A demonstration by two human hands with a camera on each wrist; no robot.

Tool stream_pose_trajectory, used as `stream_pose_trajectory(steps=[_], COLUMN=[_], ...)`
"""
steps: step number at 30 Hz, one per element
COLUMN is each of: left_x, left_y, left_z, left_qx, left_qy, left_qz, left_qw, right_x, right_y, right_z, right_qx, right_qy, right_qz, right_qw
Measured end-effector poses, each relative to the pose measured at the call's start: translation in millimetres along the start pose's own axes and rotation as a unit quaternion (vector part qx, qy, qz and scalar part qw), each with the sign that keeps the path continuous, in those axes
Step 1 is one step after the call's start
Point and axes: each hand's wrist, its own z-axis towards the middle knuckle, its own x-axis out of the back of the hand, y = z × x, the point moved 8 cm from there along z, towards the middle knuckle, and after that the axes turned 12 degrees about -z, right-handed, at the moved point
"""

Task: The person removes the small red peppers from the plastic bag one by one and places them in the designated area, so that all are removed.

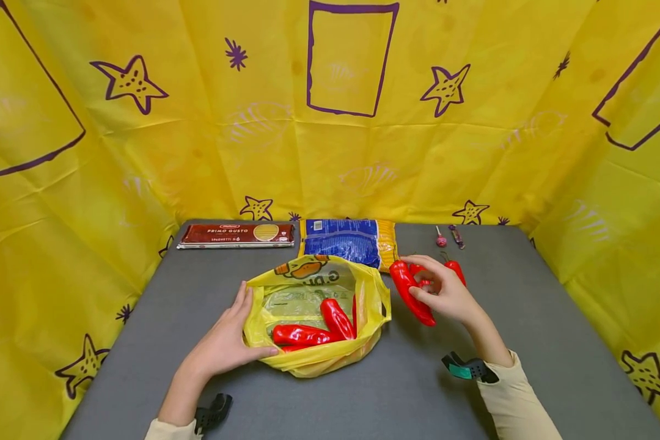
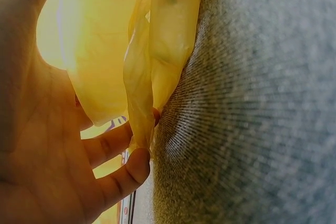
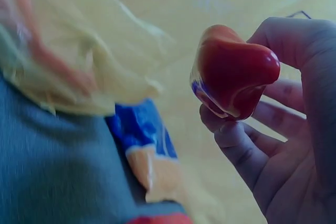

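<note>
A yellow plastic bag [image 1: 373,333] stands with its mouth open in the middle of the table, several red peppers [image 1: 302,335] lying inside. At its left side my left hand [image 1: 220,342] holds the rim; the left wrist view shows thumb and fingers gripping the yellow film [image 2: 139,87]. To the right of the bag, my right hand [image 1: 448,293] pinches a long red pepper [image 1: 409,292] between thumb and fingers. That pepper appears end-on [image 3: 236,74] in the right wrist view. Behind the right hand, another red pepper [image 1: 456,271] is partly hidden.
Along the back lie a brown spaghetti pack [image 1: 225,235] and a blue and yellow packet [image 1: 341,239], close behind the bag. A lollipop [image 1: 441,240] and a small wrapped candy [image 1: 457,237] lie at the back right. Yellow cloth [image 1: 357,153] walls the grey table [image 1: 418,397].
</note>
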Motion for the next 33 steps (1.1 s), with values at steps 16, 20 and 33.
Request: stream_pose_trajectory(steps=[16,20,33], left_x=[-3.4,-3.0,-0.8], left_y=[-2.8,-3.3,-1.0], left_z=[-1.6,-1.0,0.4], left_qx=[0.013,0.011,0.008], left_qy=[-0.005,-0.003,-0.002], left_qz=[0.001,0.003,0.009], left_qw=[0.9999,0.9999,0.9999], right_x=[34.4,46.1,97.3], right_y=[45.9,55.2,101.6], right_z=[-43.3,-50.8,-81.5], right_qx=[-0.047,-0.062,-0.133], right_qy=[0.033,0.045,0.082], right_qz=[-0.010,-0.031,-0.094], right_qw=[0.998,0.997,0.983])
